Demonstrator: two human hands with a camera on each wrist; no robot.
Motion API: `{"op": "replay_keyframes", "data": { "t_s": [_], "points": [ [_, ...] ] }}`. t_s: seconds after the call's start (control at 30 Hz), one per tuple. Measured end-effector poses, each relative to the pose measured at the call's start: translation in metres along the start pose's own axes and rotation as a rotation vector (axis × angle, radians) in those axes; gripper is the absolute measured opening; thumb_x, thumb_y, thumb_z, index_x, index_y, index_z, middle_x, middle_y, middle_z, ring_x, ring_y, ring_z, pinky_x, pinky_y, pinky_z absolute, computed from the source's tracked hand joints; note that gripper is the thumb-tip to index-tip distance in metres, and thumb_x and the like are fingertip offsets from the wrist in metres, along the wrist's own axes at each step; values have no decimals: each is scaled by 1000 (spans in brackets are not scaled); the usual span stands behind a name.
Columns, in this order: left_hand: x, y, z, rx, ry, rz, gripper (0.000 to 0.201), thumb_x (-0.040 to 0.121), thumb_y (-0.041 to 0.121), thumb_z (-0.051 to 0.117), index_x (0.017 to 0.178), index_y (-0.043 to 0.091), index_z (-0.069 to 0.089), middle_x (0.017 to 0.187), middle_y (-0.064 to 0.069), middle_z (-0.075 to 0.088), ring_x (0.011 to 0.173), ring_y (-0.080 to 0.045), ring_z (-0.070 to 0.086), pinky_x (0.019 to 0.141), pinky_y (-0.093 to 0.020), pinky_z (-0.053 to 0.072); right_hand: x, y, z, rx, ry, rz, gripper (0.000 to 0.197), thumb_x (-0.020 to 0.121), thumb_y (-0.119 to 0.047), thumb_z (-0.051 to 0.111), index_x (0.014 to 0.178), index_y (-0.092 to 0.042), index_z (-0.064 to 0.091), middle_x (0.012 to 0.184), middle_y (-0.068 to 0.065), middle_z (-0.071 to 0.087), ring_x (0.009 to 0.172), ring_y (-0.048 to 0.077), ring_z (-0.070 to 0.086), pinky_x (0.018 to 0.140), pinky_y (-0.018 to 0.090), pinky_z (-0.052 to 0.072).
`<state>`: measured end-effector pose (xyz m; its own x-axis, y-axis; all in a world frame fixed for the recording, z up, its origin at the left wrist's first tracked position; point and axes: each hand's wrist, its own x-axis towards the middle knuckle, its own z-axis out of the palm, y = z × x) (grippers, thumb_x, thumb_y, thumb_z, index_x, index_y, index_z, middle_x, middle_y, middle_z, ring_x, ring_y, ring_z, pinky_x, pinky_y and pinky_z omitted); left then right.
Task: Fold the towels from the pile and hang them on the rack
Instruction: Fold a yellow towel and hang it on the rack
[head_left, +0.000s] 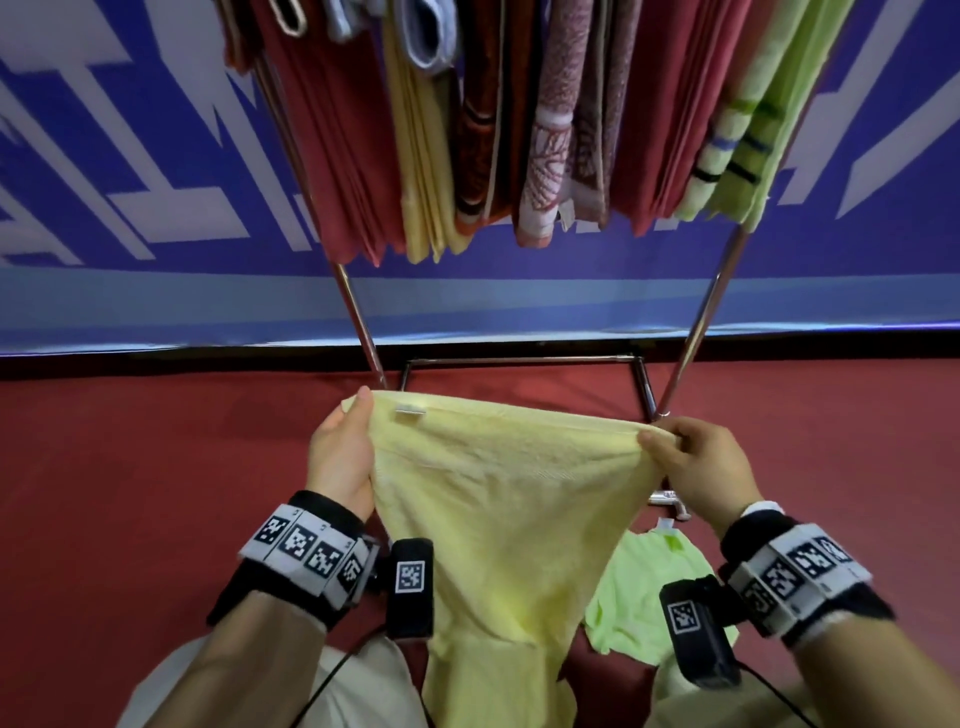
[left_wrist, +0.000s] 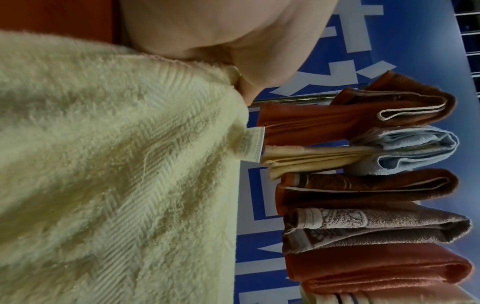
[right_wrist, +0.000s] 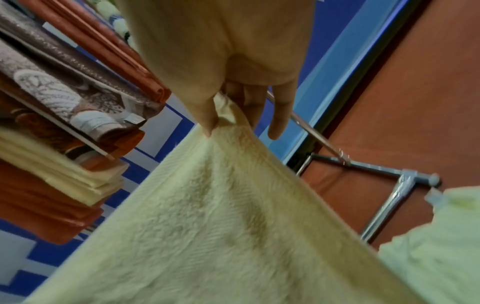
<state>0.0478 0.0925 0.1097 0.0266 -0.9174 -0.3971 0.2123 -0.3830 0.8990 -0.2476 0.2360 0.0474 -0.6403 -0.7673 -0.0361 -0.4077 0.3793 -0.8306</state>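
Note:
A pale yellow towel (head_left: 509, 509) hangs stretched between my two hands in front of the rack. My left hand (head_left: 340, 447) grips its left top corner, close to a small white label (head_left: 410, 411). My right hand (head_left: 696, 462) pinches the right top corner between thumb and fingers (right_wrist: 207, 121). The towel's lower part drops down toward my lap. In the left wrist view the towel (left_wrist: 109, 164) fills the left side, with its label (left_wrist: 250, 144) at the edge. The metal rack (head_left: 358, 312) stands just beyond, hung with several folded towels (head_left: 467, 130).
A light green towel (head_left: 644, 592) lies crumpled on the red floor (head_left: 130, 493) at my right, beside the rack's foot (head_left: 665, 499). A blue and white banner wall (head_left: 130, 156) rises behind the rack. My beige trouser legs (head_left: 353, 686) show at the bottom.

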Motion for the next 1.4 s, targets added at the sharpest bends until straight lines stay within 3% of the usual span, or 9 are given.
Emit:
{"op": "replay_keyframes", "data": {
  "t_s": [0.17,0.33,0.5,0.6,0.7,0.9,1.07,1.23,1.4],
  "points": [
    [-1,-3,1,24,2,2,22,95,26,69,100,5,71,101,-14,76,84,-25,72,79,-37,58,-5,-10,3,423,48,175,20,86,-23,80,80,-5,72,65,2,66,61,17,60,59,30,50],
    [-7,-9,12,45,-112,-39,23,101,22,58,105,2,70,100,-16,76,79,-21,73,74,-35,61,-12,-31,16,670,-193,231,17,100,-8,59,104,4,72,83,11,74,79,22,67,81,34,61],
    [-15,-26,27,61,-258,-87,28,104,15,48,111,-4,67,103,-22,75,95,-32,74,89,-41,59,-18,-48,28,725,-215,203,16,96,-7,65,103,7,63,82,18,69,74,22,69,71,28,61],
    [-23,-35,36,107,-373,-87,28,105,14,46,109,-2,69,104,-20,75,96,-29,74,89,-37,59,-22,-55,33,747,-210,184,13,93,-6,69,98,3,62,78,18,68,68,20,68,69,28,61],
    [-32,-40,41,166,-492,-43,29,105,17,48,109,-1,70,102,-17,76,95,-26,75,82,-30,61,-25,-58,36,757,-235,179,9,93,-5,70,95,1,64,77,16,70,72,23,69,78,35,61],
    [-37,-47,49,253,-394,99,15,90,9,70,86,-5,73,76,-11,76,70,-16,73,61,-21,56,-32,-61,43,758,-376,148,11,98,2,59,104,-3,66,93,21,75,88,31,69,90,41,59],
    [-37,-55,51,317,-417,89,12,87,11,75,91,-1,73,83,-15,77,82,-24,76,77,-34,61,-37,-60,52,618,-351,40,7,93,2,66,93,-5,64,86,35,70,83,30,67,90,55,55],
    [-36,-62,49,320,-474,89,6,93,14,69,95,11,75,89,-13,78,92,-28,75,85,-38,60,-32,-56,52,479,-271,-25,5,91,-6,73,89,-9,70,66,2,72,71,18,69,86,53,59],
    [-37,-67,49,324,-472,114,2,90,11,72,92,11,72,88,-11,78,89,-26,76,82,-36,60,-32,-56,54,419,-269,-65,6,90,-10,75,86,-15,75,79,13,77,81,39,73,77,60,59]
  ]
}}
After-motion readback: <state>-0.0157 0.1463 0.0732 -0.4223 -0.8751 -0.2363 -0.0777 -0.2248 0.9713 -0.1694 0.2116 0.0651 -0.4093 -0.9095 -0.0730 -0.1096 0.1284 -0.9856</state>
